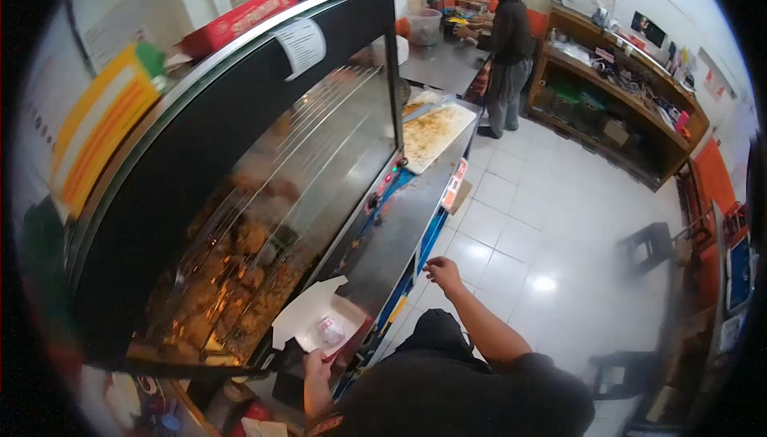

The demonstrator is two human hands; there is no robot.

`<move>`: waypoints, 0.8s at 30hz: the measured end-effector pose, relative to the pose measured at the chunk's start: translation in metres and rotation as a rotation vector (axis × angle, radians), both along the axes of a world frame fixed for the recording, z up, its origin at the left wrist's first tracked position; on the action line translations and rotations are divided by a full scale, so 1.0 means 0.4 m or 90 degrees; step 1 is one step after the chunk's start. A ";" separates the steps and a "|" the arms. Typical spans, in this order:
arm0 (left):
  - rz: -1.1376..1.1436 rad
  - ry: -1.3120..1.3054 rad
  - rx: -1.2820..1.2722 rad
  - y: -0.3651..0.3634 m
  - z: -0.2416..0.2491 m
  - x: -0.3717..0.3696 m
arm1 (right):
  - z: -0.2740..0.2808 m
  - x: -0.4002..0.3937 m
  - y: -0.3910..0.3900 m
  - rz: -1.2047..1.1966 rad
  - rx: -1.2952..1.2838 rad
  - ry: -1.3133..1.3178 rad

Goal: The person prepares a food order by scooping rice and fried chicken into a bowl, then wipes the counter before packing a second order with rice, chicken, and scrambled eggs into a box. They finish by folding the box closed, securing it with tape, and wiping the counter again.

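The left hand [317, 363], fingers clamped on the open food box [319, 321], steadies it at the near counter [391, 237]; the right hand [444, 272], fingers loosely together, rests on the counter edge; filling from the warmer [264, 229] seems next.

You have two bare hands in view: your left hand [317, 363] near the bottom and your right hand [443, 272] to its right. You can count one open white cardboard box [307, 317] on the near counter, with one small clear-wrapped item [331, 331] inside it. There is one large glass-fronted warming cabinet [264, 197] on the left, and one red rectangular box [240, 17] lies on top of it. One white paper label [301, 44] is stuck to its upper frame. One flat crumb-covered tray [433, 132] sits further along the counter. One other person in dark clothes [505, 45] stands far off. Two dark stools [647, 247] stand on the right.
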State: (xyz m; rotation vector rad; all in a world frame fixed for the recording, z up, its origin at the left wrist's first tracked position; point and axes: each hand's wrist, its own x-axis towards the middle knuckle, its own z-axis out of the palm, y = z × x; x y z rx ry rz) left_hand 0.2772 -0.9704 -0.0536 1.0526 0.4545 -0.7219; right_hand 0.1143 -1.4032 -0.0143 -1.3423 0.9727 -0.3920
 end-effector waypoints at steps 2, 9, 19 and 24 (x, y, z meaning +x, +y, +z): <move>-0.042 0.018 0.018 -0.058 0.033 -0.008 | 0.022 0.045 -0.145 -0.068 0.014 -0.038; -0.079 -0.116 0.067 -0.315 -0.088 0.024 | -0.061 0.388 -1.045 -0.305 -0.368 -0.003; 0.410 -0.220 0.368 -0.886 0.335 0.068 | 0.046 0.778 -1.633 -0.260 -0.296 0.426; 0.561 -0.331 0.466 -1.017 0.448 0.055 | -0.067 0.903 -1.741 -0.131 -0.395 0.455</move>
